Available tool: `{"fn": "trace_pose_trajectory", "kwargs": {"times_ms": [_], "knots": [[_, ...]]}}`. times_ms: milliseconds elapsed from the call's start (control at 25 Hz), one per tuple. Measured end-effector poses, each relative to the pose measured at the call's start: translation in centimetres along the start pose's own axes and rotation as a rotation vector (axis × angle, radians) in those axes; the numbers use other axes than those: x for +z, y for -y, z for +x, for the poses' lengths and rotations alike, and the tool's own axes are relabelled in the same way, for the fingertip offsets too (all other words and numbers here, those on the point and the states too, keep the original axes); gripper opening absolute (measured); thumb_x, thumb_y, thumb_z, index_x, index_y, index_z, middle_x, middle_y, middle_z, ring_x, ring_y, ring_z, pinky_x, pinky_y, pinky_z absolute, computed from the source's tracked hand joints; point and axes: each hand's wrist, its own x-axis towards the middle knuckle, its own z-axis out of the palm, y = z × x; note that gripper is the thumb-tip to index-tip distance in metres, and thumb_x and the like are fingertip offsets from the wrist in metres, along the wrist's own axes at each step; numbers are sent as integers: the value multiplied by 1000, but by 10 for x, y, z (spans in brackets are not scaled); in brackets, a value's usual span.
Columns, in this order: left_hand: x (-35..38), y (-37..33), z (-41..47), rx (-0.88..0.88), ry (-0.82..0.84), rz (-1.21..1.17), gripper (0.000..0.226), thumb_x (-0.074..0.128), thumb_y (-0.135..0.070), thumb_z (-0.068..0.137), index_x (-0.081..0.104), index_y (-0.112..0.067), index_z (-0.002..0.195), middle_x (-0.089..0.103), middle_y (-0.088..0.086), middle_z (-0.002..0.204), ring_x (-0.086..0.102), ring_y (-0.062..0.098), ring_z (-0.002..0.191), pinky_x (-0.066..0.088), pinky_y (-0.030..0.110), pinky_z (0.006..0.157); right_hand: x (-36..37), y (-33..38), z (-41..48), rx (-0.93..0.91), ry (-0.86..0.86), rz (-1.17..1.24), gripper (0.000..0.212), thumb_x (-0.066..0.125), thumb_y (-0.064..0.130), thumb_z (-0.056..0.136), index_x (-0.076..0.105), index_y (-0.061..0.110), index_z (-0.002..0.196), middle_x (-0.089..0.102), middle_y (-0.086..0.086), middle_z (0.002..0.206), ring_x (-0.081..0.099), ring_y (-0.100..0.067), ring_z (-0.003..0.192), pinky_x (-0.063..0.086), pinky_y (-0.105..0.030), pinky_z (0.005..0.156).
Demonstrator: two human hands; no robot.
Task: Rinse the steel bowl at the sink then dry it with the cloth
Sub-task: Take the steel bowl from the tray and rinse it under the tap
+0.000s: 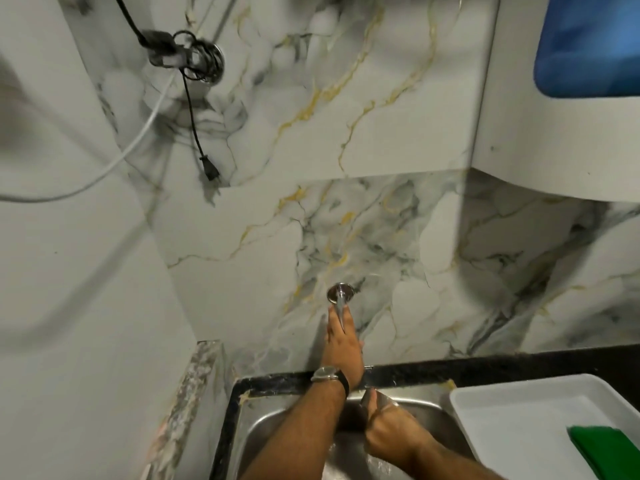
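My left hand (341, 344), with a wristwatch on the wrist, reaches up over the steel sink (277, 424) and rests flat on the chrome tap (340, 299) that juts from the marble wall. My right hand (384, 434) is lower, inside the sink, closed on the rim of the steel bowl (381, 401); only a small part of the bowl shows behind my fingers. Water glints in the sink below that hand. A folded green cloth (602, 452) lies in the white tray (519, 410) at the right.
A black counter edge (502, 367) runs behind the sink. A white wall unit with a blue container (588, 46) hangs at the upper right. Black and white cables (194, 109) dangle from a wall fitting at the upper left. A speckled stone ledge (187, 403) borders the sink's left side.
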Motion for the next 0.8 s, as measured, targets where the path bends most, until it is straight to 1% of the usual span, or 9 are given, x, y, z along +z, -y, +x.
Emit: {"fn": "trace_pose_trajectory", "kwargs": {"times_ms": [80, 160, 240, 320, 400, 520, 640, 720, 800], "knots": [[-1, -1, 0, -9, -9, 23, 93, 55, -25, 110, -12, -15, 173, -13, 21, 182, 11, 39, 170, 26, 41, 133, -7, 5, -8, 25, 3, -83, 58, 49, 23, 107, 37, 5, 161, 55, -26, 154, 62, -41, 135, 51, -51, 116], [-1, 0, 0, -8, -7, 45, 89, 52, -24, 111, -11, -14, 173, -12, 23, 181, 8, 41, 170, 25, 43, 134, -7, 3, -16, -38, -51, -56, 48, 62, 13, 106, 54, -12, 146, 60, -40, 144, 68, -52, 122, 58, -59, 105], [1, 0, 1, -5, -2, 90, 85, 49, -22, 112, -10, -12, 173, -13, 26, 180, 7, 44, 169, 25, 45, 134, -18, -6, -25, -6, -28, -29, 33, 66, 17, 104, 76, -5, 126, 73, -37, 126, 72, -53, 116, 62, -59, 98], [4, 1, 1, -10, -7, 104, 84, 50, -20, 112, -7, -12, 174, -14, 27, 180, 8, 46, 169, 26, 47, 133, -16, -16, -33, -4, -50, -80, 35, 55, 13, 106, 75, 3, 132, 73, -33, 133, 66, -52, 130, 58, -57, 107], [7, 1, -1, -23, -15, 107, 84, 51, -17, 111, -4, -14, 174, -15, 25, 180, 8, 47, 168, 28, 51, 132, -12, -23, -36, 58, -92, 113, 40, 53, 17, 103, 73, 12, 137, 77, -21, 132, 72, -39, 127, 61, -47, 101], [6, -2, 1, -41, 21, 94, 84, 51, -21, 111, -4, -16, 175, -14, 25, 180, 9, 48, 168, 27, 56, 133, -16, -33, -38, 258, -70, 316, 56, 55, 20, 104, 48, -2, 155, 71, -29, 133, 71, -48, 119, 58, -50, 97], [-5, -9, -3, -25, -7, 219, 87, 47, -43, 111, -4, -9, 173, -11, 30, 179, 0, 46, 169, 8, 60, 137, -27, -59, -47, 316, -110, 212, 39, 70, 19, 99, 69, 2, 134, 76, -23, 126, 74, -43, 115, 58, -51, 104], [-6, -22, -20, 145, -140, 310, 81, 47, -43, 109, 13, -3, 171, 4, 33, 179, 9, 47, 168, 7, 57, 135, -27, -82, -59, 382, -232, 305, 29, 63, 24, 98, 79, 10, 117, 81, -19, 115, 75, -41, 110, 59, -46, 101], [9, -39, -41, 278, -189, 126, 59, 53, -36, 108, 47, -7, 159, 31, 24, 171, 44, 41, 156, 35, 50, 128, -27, -107, -72, 423, -359, 503, 29, 60, 23, 95, 82, 10, 110, 83, -16, 96, 76, -38, 93, 62, -40, 83]]}}
